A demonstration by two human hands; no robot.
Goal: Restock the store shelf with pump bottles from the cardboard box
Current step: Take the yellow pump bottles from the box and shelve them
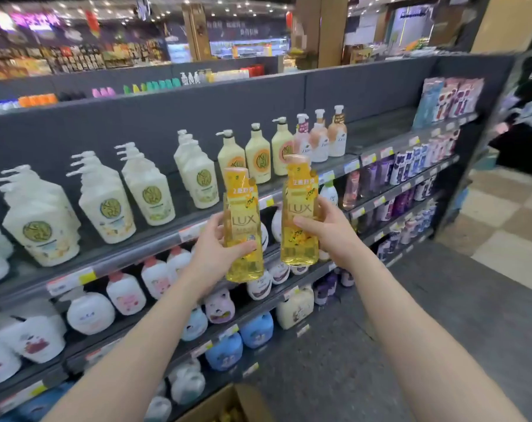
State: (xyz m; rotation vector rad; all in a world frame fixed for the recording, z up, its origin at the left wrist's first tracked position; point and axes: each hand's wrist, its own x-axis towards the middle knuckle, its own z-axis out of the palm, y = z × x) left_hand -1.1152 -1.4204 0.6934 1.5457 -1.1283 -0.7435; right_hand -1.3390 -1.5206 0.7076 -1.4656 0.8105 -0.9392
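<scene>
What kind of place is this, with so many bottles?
Most likely a supermarket's soap aisle. Long dark grey metal shelves carry rows of cream plastic pump bottles, and small yellow and white price tags line the shelf edges. The left hand and right hand each hold a yellow plastic bottle.

The left hand [217,249] grips one yellow bottle [243,220] around its lower body, thumb across the front below the LUX lettering. The right hand [327,231] grips a second yellow bottle [299,208] just beside it (both upright, tops wrapped in orange sleeves). Beyond both grips runs the shelf [130,261], cream pump bottles [106,205] standing on it; below the forearms shows a cardboard box [225,405].
</scene>
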